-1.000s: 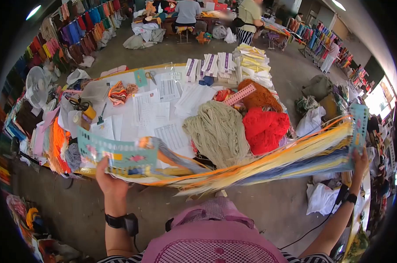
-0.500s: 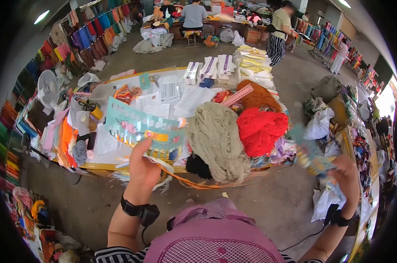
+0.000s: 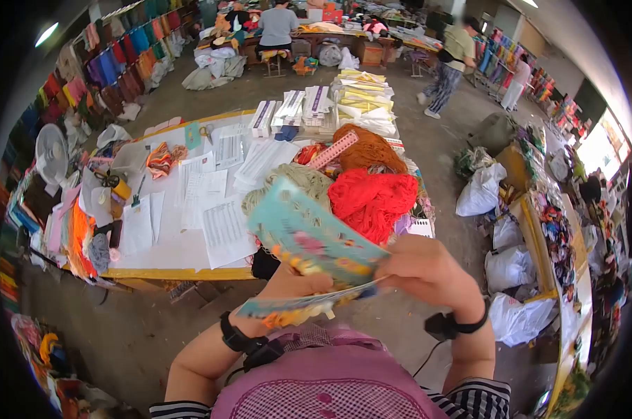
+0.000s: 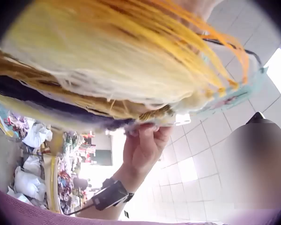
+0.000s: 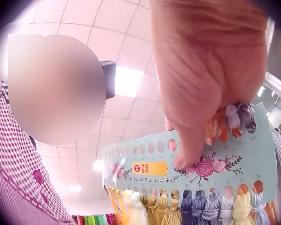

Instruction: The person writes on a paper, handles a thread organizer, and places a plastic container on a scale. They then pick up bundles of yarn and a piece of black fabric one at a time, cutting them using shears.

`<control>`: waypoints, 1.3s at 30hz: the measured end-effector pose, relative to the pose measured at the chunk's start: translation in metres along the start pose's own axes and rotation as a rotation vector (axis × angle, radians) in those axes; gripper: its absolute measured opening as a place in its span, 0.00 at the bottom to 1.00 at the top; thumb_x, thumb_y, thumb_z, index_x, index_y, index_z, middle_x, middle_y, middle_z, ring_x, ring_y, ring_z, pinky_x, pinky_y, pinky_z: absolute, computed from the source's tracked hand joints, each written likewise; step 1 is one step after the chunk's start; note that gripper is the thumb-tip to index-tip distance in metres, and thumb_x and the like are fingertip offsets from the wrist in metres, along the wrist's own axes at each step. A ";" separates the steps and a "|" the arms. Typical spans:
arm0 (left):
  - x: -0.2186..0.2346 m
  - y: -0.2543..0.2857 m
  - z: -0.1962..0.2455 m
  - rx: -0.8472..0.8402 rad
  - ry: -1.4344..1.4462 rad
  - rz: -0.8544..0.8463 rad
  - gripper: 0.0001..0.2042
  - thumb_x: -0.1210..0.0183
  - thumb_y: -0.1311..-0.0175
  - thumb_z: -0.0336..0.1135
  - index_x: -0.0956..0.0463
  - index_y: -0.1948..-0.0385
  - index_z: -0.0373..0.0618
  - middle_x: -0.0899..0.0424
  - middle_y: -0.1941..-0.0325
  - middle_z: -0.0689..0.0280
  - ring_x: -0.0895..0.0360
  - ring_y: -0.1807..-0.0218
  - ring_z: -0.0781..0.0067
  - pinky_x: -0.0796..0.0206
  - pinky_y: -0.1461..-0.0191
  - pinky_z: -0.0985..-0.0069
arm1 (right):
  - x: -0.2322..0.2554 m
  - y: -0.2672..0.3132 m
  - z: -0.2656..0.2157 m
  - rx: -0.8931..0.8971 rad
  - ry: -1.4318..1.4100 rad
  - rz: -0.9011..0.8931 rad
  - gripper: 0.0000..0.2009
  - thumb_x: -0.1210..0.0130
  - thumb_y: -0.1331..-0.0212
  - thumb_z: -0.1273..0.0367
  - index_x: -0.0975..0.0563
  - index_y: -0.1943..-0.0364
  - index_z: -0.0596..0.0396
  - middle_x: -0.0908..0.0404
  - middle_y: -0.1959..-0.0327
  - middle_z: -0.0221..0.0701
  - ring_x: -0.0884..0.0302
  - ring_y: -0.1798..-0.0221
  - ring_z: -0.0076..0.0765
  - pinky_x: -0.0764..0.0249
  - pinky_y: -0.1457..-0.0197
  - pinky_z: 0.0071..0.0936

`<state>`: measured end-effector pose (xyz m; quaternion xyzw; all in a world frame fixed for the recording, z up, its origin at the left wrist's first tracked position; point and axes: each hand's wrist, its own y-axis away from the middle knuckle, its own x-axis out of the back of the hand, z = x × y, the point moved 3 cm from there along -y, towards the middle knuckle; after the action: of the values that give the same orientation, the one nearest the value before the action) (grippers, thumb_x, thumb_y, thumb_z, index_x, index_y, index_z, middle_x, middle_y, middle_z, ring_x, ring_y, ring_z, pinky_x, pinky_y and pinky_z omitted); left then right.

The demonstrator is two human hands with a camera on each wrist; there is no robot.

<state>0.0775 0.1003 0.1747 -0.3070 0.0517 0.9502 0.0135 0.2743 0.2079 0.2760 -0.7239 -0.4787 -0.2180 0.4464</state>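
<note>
Teal printed thread cards, with holes along their edges and pink flowers, are held in front of the body. The upper card (image 3: pixel 309 234) slants between the hands, and a lower card (image 3: pixel 288 306) shows almost edge-on beneath. My left hand (image 3: pixel 295 283) grips the cards from the left, thumb pointing right. At their right end my right hand (image 3: pixel 424 269) pinches; in the right wrist view its thumb presses flat on a card (image 5: pixel 234 171) beside a rose print. Knotted thread bundles (image 5: pixel 201 206) in yellow, tan, blue and grey hang from the holes. Long yellow and cream threads (image 4: pixel 98 61) cross the left wrist view.
The table (image 3: pixel 183 265) ahead bears papers (image 3: pixel 228 230), grey-green yarn (image 3: pixel 281 181), red yarn (image 3: pixel 372 202), rust-brown yarn (image 3: pixel 372 157) and stacked white packets (image 3: pixel 365 101). A fan (image 3: pixel 50 153) stands left. White sacks (image 3: pixel 518 318) lie right. A person (image 3: pixel 455 59) walks at the back.
The threads were stretched wide between the hands. The right hand has since swung inward from the far right, and both hands now meet in front of the body with the cards together.
</note>
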 end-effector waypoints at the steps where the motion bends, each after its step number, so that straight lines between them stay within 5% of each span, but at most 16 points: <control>1: 0.010 -0.002 -0.004 0.091 -0.188 0.005 0.20 0.37 0.42 0.30 0.27 0.47 0.39 0.22 0.47 0.62 0.26 0.44 0.72 0.35 0.38 0.70 | 0.010 0.010 0.003 -0.046 0.010 0.020 0.13 0.36 0.54 0.74 0.21 0.61 0.52 0.19 0.67 0.33 0.25 0.70 0.41 0.31 0.65 0.36; 2: 0.020 -0.004 -0.007 -0.352 -0.288 -0.110 0.16 0.37 0.39 0.33 0.23 0.51 0.40 0.21 0.50 0.65 0.27 0.47 0.79 0.33 0.44 0.75 | 0.025 0.018 0.002 -0.086 0.015 0.037 0.16 0.36 0.55 0.74 0.20 0.58 0.52 0.18 0.66 0.34 0.24 0.70 0.42 0.31 0.65 0.36; 3: 0.028 -0.005 -0.004 -0.368 -0.291 -0.071 0.16 0.37 0.39 0.33 0.23 0.51 0.40 0.21 0.50 0.65 0.27 0.47 0.79 0.33 0.44 0.75 | 0.047 0.018 -0.002 -0.197 0.099 -0.078 0.24 0.34 0.59 0.76 0.20 0.51 0.52 0.16 0.61 0.34 0.22 0.67 0.44 0.29 0.63 0.36; 5: 0.059 0.004 -0.006 0.024 -0.358 0.338 0.16 0.39 0.37 0.35 0.23 0.50 0.40 0.20 0.54 0.67 0.27 0.53 0.83 0.32 0.53 0.79 | 0.084 0.045 0.009 -0.379 0.291 0.171 0.30 0.30 0.61 0.73 0.24 0.46 0.56 0.17 0.53 0.33 0.21 0.50 0.38 0.27 0.49 0.30; 6: 0.084 0.010 -0.016 0.083 -0.317 0.465 0.13 0.43 0.34 0.39 0.22 0.52 0.44 0.22 0.61 0.70 0.29 0.63 0.81 0.36 0.61 0.81 | 0.102 0.040 0.016 -0.437 0.126 0.373 0.31 0.30 0.59 0.71 0.26 0.45 0.58 0.20 0.54 0.29 0.24 0.48 0.28 0.30 0.46 0.26; 7: 0.105 0.017 -0.022 0.081 -0.315 0.505 0.13 0.43 0.34 0.39 0.22 0.52 0.44 0.22 0.61 0.70 0.29 0.63 0.81 0.36 0.61 0.81 | 0.122 0.040 0.034 -0.526 -0.077 0.374 0.28 0.31 0.57 0.71 0.28 0.47 0.58 0.23 0.58 0.24 0.27 0.52 0.23 0.31 0.48 0.23; 10: 0.180 0.051 -0.041 0.084 0.112 0.767 0.07 0.48 0.38 0.30 0.26 0.62 0.39 0.21 0.65 0.63 0.29 0.66 0.77 0.36 0.67 0.81 | 0.169 0.012 0.101 -0.619 0.026 0.283 0.21 0.38 0.54 0.76 0.26 0.52 0.58 0.24 0.63 0.22 0.29 0.63 0.17 0.31 0.63 0.16; 15: 0.284 0.094 -0.038 -0.029 0.173 1.010 0.05 0.45 0.37 0.32 0.27 0.67 0.41 0.24 0.69 0.67 0.29 0.70 0.78 0.38 0.72 0.82 | 0.144 -0.045 0.246 -0.733 -0.207 -0.044 0.23 0.41 0.58 0.81 0.25 0.51 0.59 0.23 0.66 0.22 0.28 0.68 0.16 0.30 0.66 0.15; 20: 0.380 0.113 -0.017 -0.021 0.032 1.206 0.07 0.38 0.38 0.37 0.25 0.68 0.46 0.26 0.72 0.73 0.29 0.70 0.83 0.43 0.76 0.86 | 0.044 -0.070 0.377 -0.853 -0.068 -0.230 0.28 0.39 0.62 0.84 0.24 0.49 0.57 0.20 0.61 0.26 0.24 0.63 0.25 0.27 0.60 0.22; 22: 0.424 0.110 -0.012 -0.030 0.046 1.214 0.08 0.37 0.39 0.37 0.25 0.69 0.45 0.26 0.72 0.73 0.29 0.70 0.83 0.43 0.76 0.86 | 0.003 -0.089 0.381 -0.389 0.707 -0.033 0.31 0.36 0.64 0.83 0.24 0.47 0.56 0.20 0.54 0.36 0.23 0.54 0.38 0.27 0.50 0.31; 24: 0.472 0.105 -0.007 -0.010 0.102 1.262 0.08 0.36 0.40 0.35 0.23 0.67 0.43 0.25 0.72 0.72 0.28 0.71 0.83 0.39 0.75 0.86 | -0.052 -0.107 0.400 -0.527 0.451 0.072 0.30 0.36 0.61 0.79 0.24 0.45 0.54 0.22 0.52 0.39 0.28 0.47 0.47 0.32 0.43 0.35; 28: 0.546 0.084 0.014 -0.052 0.073 1.306 0.10 0.37 0.40 0.32 0.23 0.61 0.37 0.23 0.72 0.70 0.26 0.73 0.82 0.34 0.72 0.87 | -0.215 -0.150 0.359 -0.281 0.226 -0.047 0.12 0.43 0.49 0.74 0.23 0.59 0.57 0.22 0.59 0.41 0.26 0.51 0.51 0.30 0.46 0.39; 29: 0.567 0.081 0.016 -0.047 0.081 1.312 0.10 0.37 0.40 0.32 0.23 0.61 0.37 0.23 0.72 0.70 0.26 0.73 0.82 0.34 0.72 0.87 | -0.267 -0.152 0.358 -0.339 0.487 -0.314 0.05 0.49 0.44 0.73 0.23 0.65 0.54 0.21 0.61 0.39 0.25 0.54 0.49 0.29 0.49 0.42; 32: 0.614 0.069 0.031 -0.021 0.093 1.296 0.17 0.38 0.39 0.33 0.26 0.50 0.34 0.22 0.63 0.66 0.24 0.64 0.80 0.31 0.60 0.85 | -0.372 -0.183 0.298 -0.278 -0.072 -0.314 0.10 0.43 0.46 0.68 0.21 0.60 0.54 0.20 0.58 0.39 0.26 0.49 0.50 0.31 0.42 0.42; 34: 0.633 0.063 0.042 -0.184 0.115 1.267 0.27 0.39 0.38 0.33 0.35 0.39 0.34 0.24 0.51 0.63 0.23 0.55 0.74 0.29 0.49 0.79 | -0.448 -0.174 0.299 -0.376 -0.173 -0.572 0.20 0.38 0.50 0.64 0.22 0.52 0.54 0.22 0.48 0.42 0.30 0.40 0.51 0.35 0.35 0.41; 39: 0.632 0.068 0.054 -0.018 -0.111 1.333 0.25 0.42 0.37 0.33 0.33 0.37 0.46 0.25 0.47 0.62 0.24 0.49 0.70 0.29 0.48 0.75 | -0.509 -0.200 0.271 -0.339 0.085 -0.634 0.38 0.33 0.55 0.57 0.34 0.35 0.44 0.43 0.30 0.45 0.51 0.26 0.55 0.46 0.31 0.57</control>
<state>-0.4701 0.0349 -0.1455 -0.1603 0.2216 0.7700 -0.5765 -0.1608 0.2147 -0.1522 -0.5935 -0.6175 -0.4516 0.2499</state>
